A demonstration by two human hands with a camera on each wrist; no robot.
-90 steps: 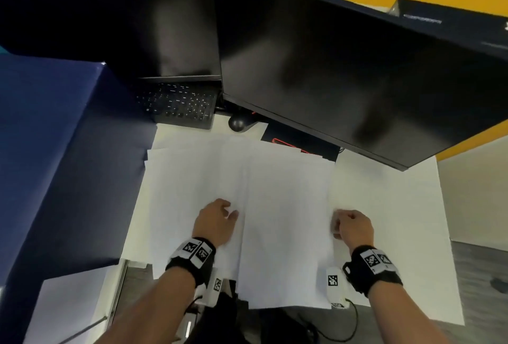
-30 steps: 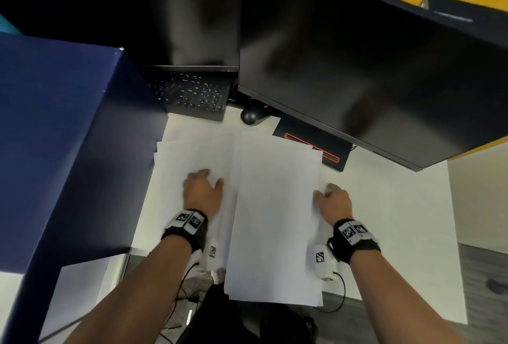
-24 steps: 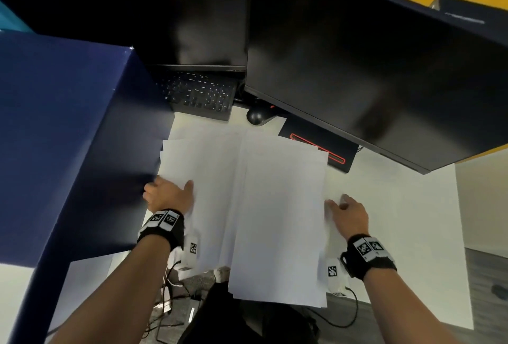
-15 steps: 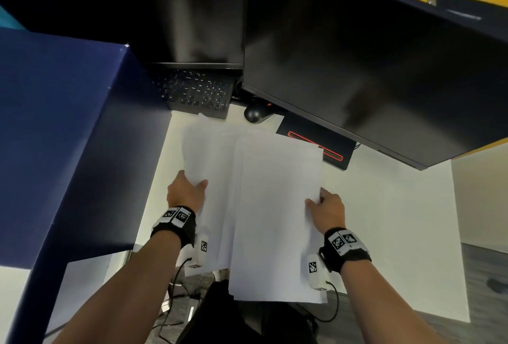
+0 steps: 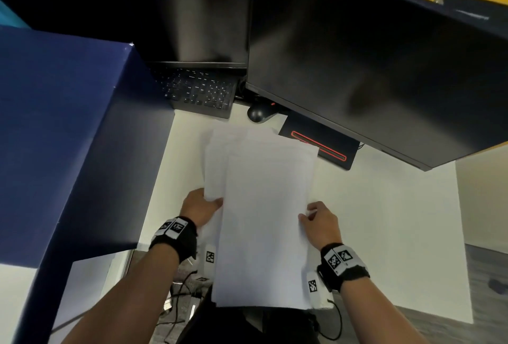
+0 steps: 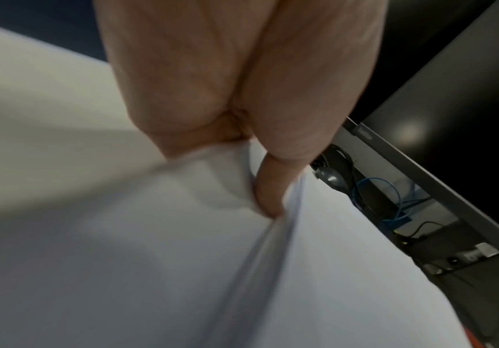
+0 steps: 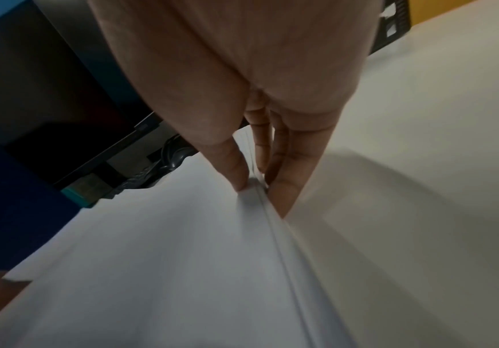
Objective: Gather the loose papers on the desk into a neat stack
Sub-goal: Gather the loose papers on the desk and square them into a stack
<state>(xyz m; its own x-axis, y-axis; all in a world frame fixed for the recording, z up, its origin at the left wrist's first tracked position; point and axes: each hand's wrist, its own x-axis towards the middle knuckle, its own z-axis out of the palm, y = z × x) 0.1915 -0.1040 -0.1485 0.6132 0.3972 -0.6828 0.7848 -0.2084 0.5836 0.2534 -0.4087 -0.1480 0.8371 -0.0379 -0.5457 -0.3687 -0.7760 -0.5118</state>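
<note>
Several white papers [image 5: 264, 206] lie bunched in a rough overlapping pile on the white desk [image 5: 384, 220], and their near end overhangs the desk's front edge. A few sheets still stick out on the left and at the far end. My left hand [image 5: 213, 200] grips the pile's left edge. In the left wrist view its thumb [image 6: 271, 188] presses into the buckled papers [image 6: 182, 259]. My right hand [image 5: 306, 211] holds the right edge. In the right wrist view its fingertips [image 7: 242, 181] pinch the papers' edge [image 7: 271, 223].
Two dark monitors [image 5: 371, 69] [image 5: 178, 14] hang over the back of the desk. Below them are a black keyboard [image 5: 200, 93], a black mouse [image 5: 258, 114] and a black base with a red line [image 5: 319, 146]. A blue partition [image 5: 55, 124] walls the left side.
The left hand went out to the far left edge of the spread sheets and pushed them right into the main pile. Both hands now grip the pile's sides, closer together.
</note>
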